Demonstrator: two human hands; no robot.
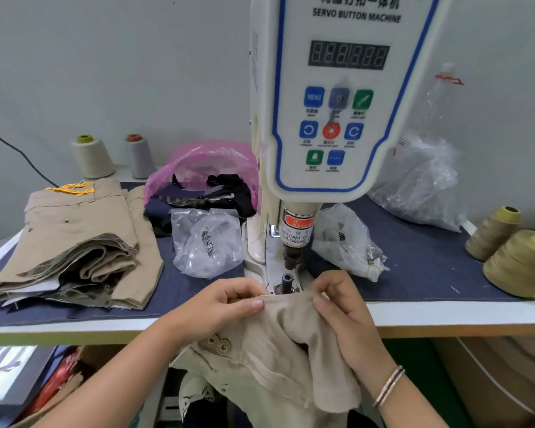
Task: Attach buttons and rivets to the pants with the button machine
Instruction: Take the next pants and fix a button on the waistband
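Observation:
The white servo button machine (337, 97) stands at the middle of the table, its punch (292, 254) raised above the lower die (286, 282). A beige pair of pants (278, 344) hangs over the table's front edge, two buttons (218, 344) showing on it. My left hand (220, 307) pinches the upper fabric edge on the left. My right hand (343, 307) pinches the same edge on the right. The edge lies just in front of the die, stretched between both hands.
A stack of folded beige pants (74, 242) lies at the left. Clear bags of metal parts (207, 242) (349, 242) flank the machine, with a pink bag of dark cloth (204, 180) behind. Thread cones stand at the back left (93, 156) and right (519, 264).

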